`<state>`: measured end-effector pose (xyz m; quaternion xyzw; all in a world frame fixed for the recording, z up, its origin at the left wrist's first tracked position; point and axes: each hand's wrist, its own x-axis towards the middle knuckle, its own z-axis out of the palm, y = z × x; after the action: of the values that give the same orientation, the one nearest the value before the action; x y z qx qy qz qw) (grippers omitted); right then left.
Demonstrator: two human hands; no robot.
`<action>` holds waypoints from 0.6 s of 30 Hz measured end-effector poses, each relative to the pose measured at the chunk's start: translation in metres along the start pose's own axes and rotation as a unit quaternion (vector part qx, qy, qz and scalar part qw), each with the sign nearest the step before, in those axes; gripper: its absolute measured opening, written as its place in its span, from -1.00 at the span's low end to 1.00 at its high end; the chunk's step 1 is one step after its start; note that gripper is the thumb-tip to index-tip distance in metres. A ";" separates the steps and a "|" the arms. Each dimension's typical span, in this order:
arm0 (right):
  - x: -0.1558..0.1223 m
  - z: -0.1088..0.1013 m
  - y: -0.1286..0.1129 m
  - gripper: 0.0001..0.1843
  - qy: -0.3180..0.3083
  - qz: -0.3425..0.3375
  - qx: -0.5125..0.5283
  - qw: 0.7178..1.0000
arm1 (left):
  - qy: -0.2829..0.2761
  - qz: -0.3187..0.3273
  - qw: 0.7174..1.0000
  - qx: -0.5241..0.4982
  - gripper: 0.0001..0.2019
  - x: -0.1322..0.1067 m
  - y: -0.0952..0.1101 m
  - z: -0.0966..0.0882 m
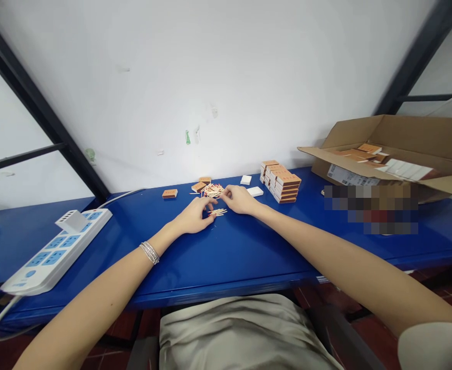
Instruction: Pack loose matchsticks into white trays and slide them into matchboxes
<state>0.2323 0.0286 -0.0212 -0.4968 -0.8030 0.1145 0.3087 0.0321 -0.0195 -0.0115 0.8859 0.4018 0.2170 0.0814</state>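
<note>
A loose pile of matchsticks (pixel 212 190) with red heads lies on the blue table toward the wall. My right hand (pixel 240 199) is at the pile's right edge, its thumb and fingertips pinched together; what is between them is too small to make out. My left hand (pixel 194 215) rests on the table with thumb and fingers apart, curved around the left end of a small bunch of matchsticks (pixel 220 211). Two matchboxes (pixel 199 186) sit against the pile's left side. Just beyond my right hand is a white matchbox tray (pixel 254 191).
Another matchbox (pixel 169 193) lies to the left, and a small white piece (pixel 245 180) near the wall. Stacked matchboxes (pixel 282 181) stand to the right. Beyond them is an open cardboard box (pixel 349 172) holding more matchboxes. A white power strip (pixel 58 252) lies at the left.
</note>
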 end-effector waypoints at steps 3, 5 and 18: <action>0.000 0.001 0.001 -0.90 0.006 -0.011 0.004 1.000 | 0.004 0.000 1.000 -0.004 -0.56 0.000 -0.001 0.000; -0.001 0.001 0.000 -0.92 0.012 -0.013 0.009 1.000 | 0.008 0.005 1.000 -0.012 -0.45 -0.001 -0.001 0.001; -0.007 -0.003 -0.016 -0.86 0.065 -0.028 0.052 0.996 | 0.031 0.025 0.998 -0.041 -0.31 0.000 0.006 -0.001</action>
<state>0.2244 0.0146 -0.0138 -0.4640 -0.7877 0.1149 0.3886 0.0353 -0.0236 -0.0087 0.8844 0.3725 0.2626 0.1001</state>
